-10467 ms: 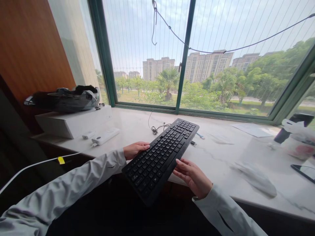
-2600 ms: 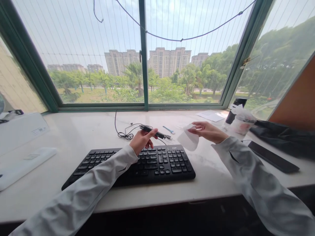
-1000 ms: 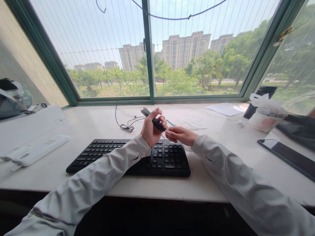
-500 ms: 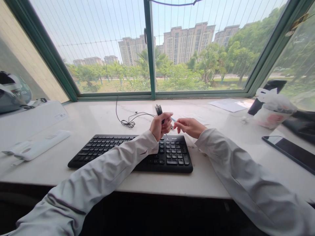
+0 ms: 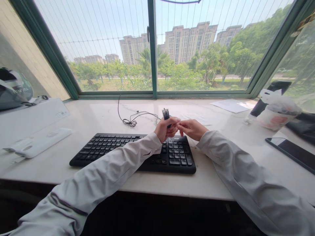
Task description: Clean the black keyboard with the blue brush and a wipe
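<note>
A black keyboard (image 5: 128, 152) lies flat on the white marble sill (image 5: 98, 118) in front of me. Above its right end my left hand (image 5: 165, 128) is closed around a slim black stick-like tool (image 5: 166, 114), which points upward. My right hand (image 5: 192, 128) is right beside it, fingers pinched together at the tool's lower end; what they pinch is hidden. A thin black cable (image 5: 134, 118) lies coiled on the sill behind the keyboard.
A white box (image 5: 29, 116) with a bagged helmet (image 5: 13, 88) and a white remote-like device (image 5: 43, 142) are at left. At right stand a bagged cup (image 5: 275, 113), a dark bottle (image 5: 270, 90), papers (image 5: 232, 105) and a phone (image 5: 292, 154). The window frame (image 5: 152, 49) rises behind.
The keyboard was set down flat on the sill. My left hand picked up the black tool and turned it upright; my right hand let go of a white wipe and came to the tool.
</note>
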